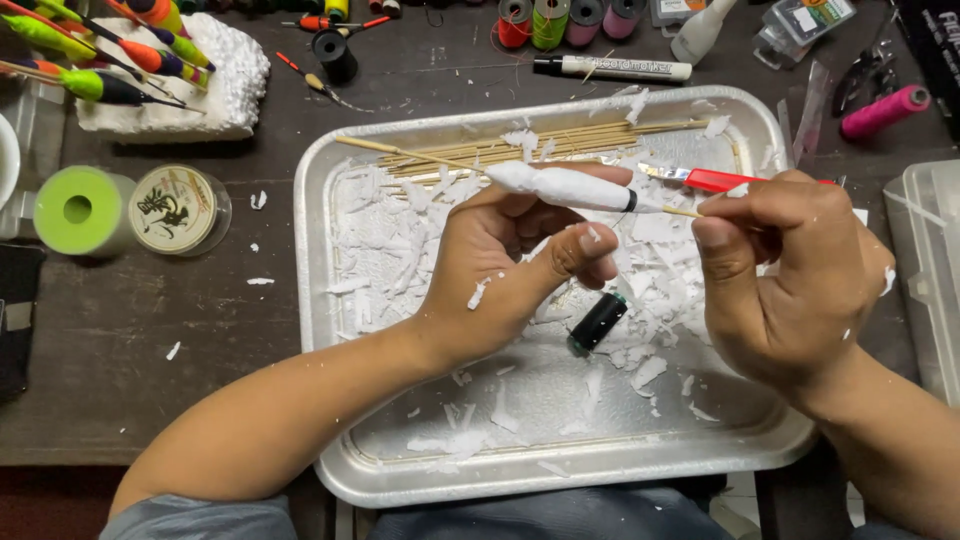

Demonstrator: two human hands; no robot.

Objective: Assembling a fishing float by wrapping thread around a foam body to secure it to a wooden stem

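Float (572,187), white foam on a thin stick, held over the tray (330,160) in left hand's (510,265) grip, already carved to a taper (shavings (400,250) everywhere), unpainted; right hand (790,270) pinching stick end and red knife (715,180).

Dark table (150,330), metal tray (560,470), green spool (80,210), marker (612,68)

Pretty cluttered setup: a dark, scuffed worktable (130,330) fills basically the whole view, dusted with little white flakes. Along the far edge there's a chunk of white foam (215,95), some thread spools (548,22) and a white marker (612,68), plus a lime-green spool (78,210) off to the side. Lighting is even and soft, from overhead, no harsh shadows.
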